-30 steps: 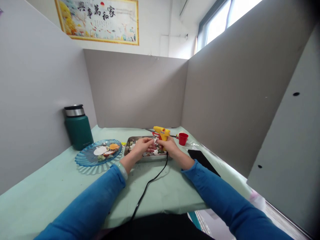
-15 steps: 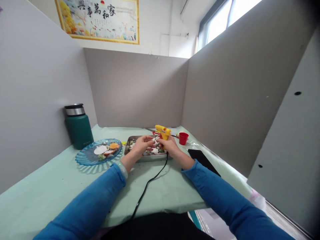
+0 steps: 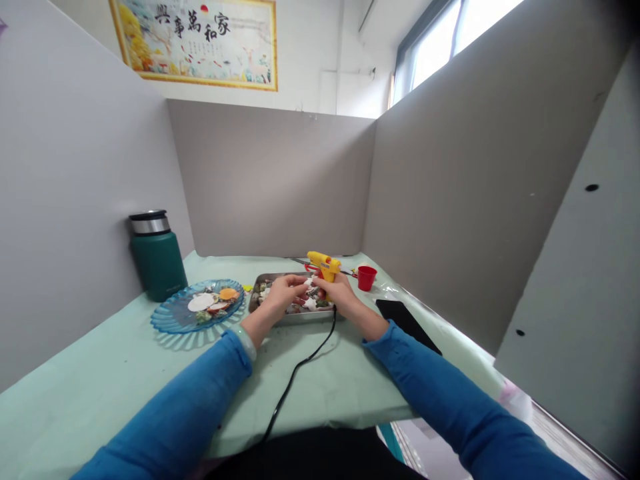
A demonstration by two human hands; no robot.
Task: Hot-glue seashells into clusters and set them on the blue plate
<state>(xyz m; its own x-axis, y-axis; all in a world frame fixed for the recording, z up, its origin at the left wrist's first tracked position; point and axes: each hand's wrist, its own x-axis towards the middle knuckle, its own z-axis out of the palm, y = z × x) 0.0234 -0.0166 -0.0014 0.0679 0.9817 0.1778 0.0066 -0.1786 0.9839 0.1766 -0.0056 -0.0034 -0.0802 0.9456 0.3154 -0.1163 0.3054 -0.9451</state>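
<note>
My right hand (image 3: 339, 292) is wrapped around the grip of a yellow hot glue gun (image 3: 324, 262), whose nozzle end points left and away from me. From its base a black cord (image 3: 299, 367) runs down over the table edge. My left hand (image 3: 281, 296) is closed in a pinch on a small white piece (image 3: 310, 281), possibly a shell, just left of the right hand's fingers. Beneath both hands lies a metal tray (image 3: 290, 320) of mixed shells and pebbles, partly covered by them. A white star-shaped piece (image 3: 311, 304) shows among these.
To the left, a blue scalloped plate (image 3: 165, 319) bears a white disc and shells. Behind it stands a green flask (image 3: 159, 263). A red cup (image 3: 367, 278) and a black phone-like slab (image 3: 407, 325) are at right. Grey partitions (image 3: 280, 180) enclose the table.
The white piece at my left fingertips shows more clearly now, with the fingers closer together. The glue gun has shifted very slightly left. Everything else stays in place.
</note>
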